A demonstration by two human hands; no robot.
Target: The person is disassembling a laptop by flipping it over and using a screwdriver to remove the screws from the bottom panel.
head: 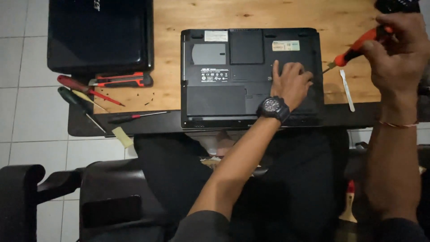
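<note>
A black laptop (215, 71) lies bottom-up on a wooden table (170, 49). My left hand (291, 83), with a black watch on its wrist, rests flat on the laptop's underside at the right, fingers pressed on a cover panel. My right hand (398, 49) is raised off to the right of the laptop and grips an orange-handled screwdriver (356, 49). The screwdriver's tip points down-left toward the laptop's right edge, a little short of it.
A second closed black laptop (101, 33) sits at the table's left. Below it lie a red-and-black tool (121, 79), a red screwdriver (87, 89), a green screwdriver (78, 105) and a thin one (136, 116). A white pry stick (347, 89) lies right of the laptop.
</note>
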